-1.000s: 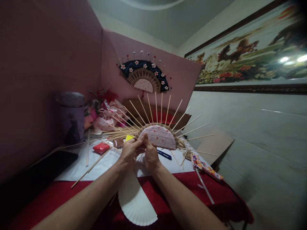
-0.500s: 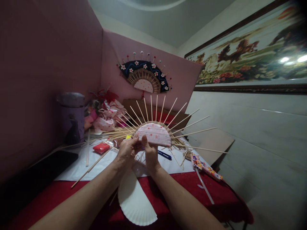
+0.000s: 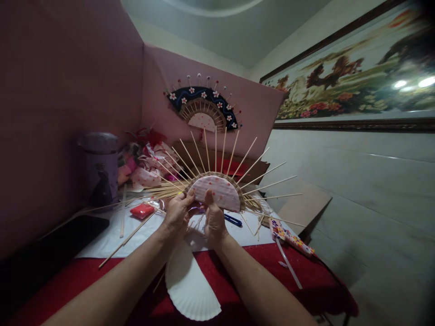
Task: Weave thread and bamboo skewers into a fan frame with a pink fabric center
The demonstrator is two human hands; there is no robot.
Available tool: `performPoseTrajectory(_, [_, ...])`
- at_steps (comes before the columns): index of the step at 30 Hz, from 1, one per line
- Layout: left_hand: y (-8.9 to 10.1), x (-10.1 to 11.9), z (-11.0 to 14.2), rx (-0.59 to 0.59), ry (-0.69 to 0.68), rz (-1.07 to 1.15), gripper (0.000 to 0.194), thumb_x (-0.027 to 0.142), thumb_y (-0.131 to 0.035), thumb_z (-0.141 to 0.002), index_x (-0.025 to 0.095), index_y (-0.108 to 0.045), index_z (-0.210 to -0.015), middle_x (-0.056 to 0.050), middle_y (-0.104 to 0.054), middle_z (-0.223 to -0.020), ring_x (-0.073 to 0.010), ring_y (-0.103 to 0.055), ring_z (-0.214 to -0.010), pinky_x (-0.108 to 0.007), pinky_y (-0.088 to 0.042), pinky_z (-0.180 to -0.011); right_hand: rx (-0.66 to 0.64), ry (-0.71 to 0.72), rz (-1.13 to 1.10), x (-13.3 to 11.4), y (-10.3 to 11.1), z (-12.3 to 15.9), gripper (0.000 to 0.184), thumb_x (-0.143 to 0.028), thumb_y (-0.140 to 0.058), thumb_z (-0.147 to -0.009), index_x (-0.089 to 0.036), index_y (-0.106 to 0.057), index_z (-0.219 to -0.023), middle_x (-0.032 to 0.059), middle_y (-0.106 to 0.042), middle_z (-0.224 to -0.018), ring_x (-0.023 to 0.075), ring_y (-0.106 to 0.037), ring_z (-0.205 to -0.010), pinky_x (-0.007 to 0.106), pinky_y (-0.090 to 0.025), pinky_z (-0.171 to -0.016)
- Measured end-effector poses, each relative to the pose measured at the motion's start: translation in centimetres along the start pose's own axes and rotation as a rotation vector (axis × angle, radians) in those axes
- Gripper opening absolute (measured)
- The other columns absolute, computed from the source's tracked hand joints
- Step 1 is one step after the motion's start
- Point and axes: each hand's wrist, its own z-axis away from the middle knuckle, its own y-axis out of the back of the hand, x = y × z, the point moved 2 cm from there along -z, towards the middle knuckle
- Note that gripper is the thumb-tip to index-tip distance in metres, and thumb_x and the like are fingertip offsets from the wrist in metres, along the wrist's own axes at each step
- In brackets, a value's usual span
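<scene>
Between my hands is a half-round fan frame (image 3: 222,191), its base covered in pink dotted cloth, with a woven cord edge and several thin sticks spreading outward like rays. My left hand (image 3: 177,212) pinches its lower left corner, thumb on the cloth. My right hand (image 3: 215,219) grips the lower edge near the middle, thumb up on the cloth; the fingers behind are hidden. Below my wrists lies a cut white paper plate (image 3: 193,287) with a fluted rim. A blue utility knife (image 3: 233,220) rests on the white sheet just right of my right hand.
A finished dark fan (image 3: 204,102) hangs on the pink board behind. To the left are a purple tumbler (image 3: 101,170), a red packet (image 3: 142,210) and loose sticks (image 3: 127,237). A flowered glue gun (image 3: 290,237) lies at the right table edge.
The fan frame tilted slightly one way and then back, its sticks turning with it, while shifting a little left. Both hands keep their hold on it.
</scene>
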Motion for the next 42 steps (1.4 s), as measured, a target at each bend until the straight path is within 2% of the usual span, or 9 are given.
performPoseTrajectory(5, [-0.06, -0.02, -0.01, -0.031, -0.009, -0.004, 0.016, 0.025, -0.069, -0.071, 0.012, -0.062, -0.078, -0.004, -0.066, -0.065, -0.0129, -0.061, -0.057, -0.024, -0.047, -0.055, 0.027, -0.066, -0.043, -0.02, -0.11, 0.12, 0.038, -0.045, -0.076, -0.063, -0.016, -0.067, -0.086, 0.0066, -0.071, -0.087, 0.0206, -0.065, -0.085, 0.032, -0.052, -0.072])
performPoseTrajectory(10, [-0.12, 0.05, 0.04, -0.042, -0.002, 0.011, 0.016, 0.023, -0.069, -0.071, 0.013, -0.062, -0.080, -0.002, -0.066, -0.064, -0.0116, -0.060, -0.056, -0.021, -0.047, -0.054, 0.046, -0.033, -0.062, -0.10, -0.07, 0.07, 0.037, -0.043, -0.076, -0.063, -0.017, -0.067, -0.089, 0.0050, -0.072, -0.086, 0.0185, -0.065, -0.081, 0.031, -0.051, -0.072])
performPoseTrajectory(16, [0.11, -0.06, -0.09, -0.044, -0.005, 0.014, 0.020, 0.025, -0.073, -0.067, 0.013, -0.063, -0.079, -0.003, -0.066, -0.065, -0.0125, -0.061, -0.056, -0.023, -0.047, -0.053, 0.018, -0.061, -0.069, -0.23, -0.18, 0.06, 0.035, -0.047, -0.074, -0.065, -0.018, -0.068, -0.083, 0.0039, -0.071, -0.084, 0.0176, -0.064, -0.077, 0.031, -0.050, -0.070])
performPoseTrajectory(25, [-0.03, -0.19, -0.11, -0.040, -0.022, -0.017, 0.032, 0.024, -0.080, -0.058, 0.009, -0.065, -0.082, -0.004, -0.066, -0.070, -0.0127, -0.060, -0.056, -0.026, -0.049, -0.056, -0.053, -0.063, -0.107, -0.37, -0.47, 0.25, 0.037, -0.049, -0.074, -0.064, -0.020, -0.069, -0.086, 0.0033, -0.071, -0.084, 0.0200, -0.063, -0.084, 0.035, -0.048, -0.078])
performPoseTrajectory(30, [-0.07, -0.24, -0.12, -0.048, -0.025, -0.017, 0.033, 0.028, -0.080, -0.057, 0.009, -0.066, -0.080, -0.003, -0.066, -0.070, -0.0121, -0.059, -0.057, -0.025, -0.049, -0.056, -0.053, -0.072, -0.121, -0.30, -0.27, 0.11, 0.040, -0.049, -0.074, -0.065, -0.019, -0.069, -0.091, 0.0033, -0.072, -0.092, 0.0199, -0.063, -0.088, 0.035, -0.047, -0.083])
performPoseTrajectory(38, [-0.17, -0.05, 0.07, -0.026, -0.043, -0.005, 0.032, 0.031, -0.079, -0.059, 0.012, -0.064, -0.080, -0.002, -0.065, -0.070, -0.0121, -0.058, -0.057, -0.025, -0.047, -0.054, -0.072, -0.089, -0.164, -0.10, -0.12, -0.26, 0.043, -0.052, -0.070, -0.067, -0.019, -0.068, -0.095, 0.0019, -0.072, -0.091, 0.0165, -0.063, -0.080, 0.028, -0.048, -0.069])
performPoseTrajectory(42, [0.28, 0.17, -0.26, 0.070, -0.125, 0.024, 0.030, 0.036, -0.074, -0.061, 0.013, -0.062, -0.075, -0.002, -0.064, -0.065, -0.0125, -0.057, -0.056, -0.024, -0.045, -0.051, 0.005, -0.127, -0.170, -0.23, 0.06, -0.22, 0.041, -0.052, -0.070, -0.068, -0.019, -0.067, -0.093, 0.0014, -0.071, -0.085, 0.0132, -0.061, -0.070, 0.023, -0.046, -0.058])
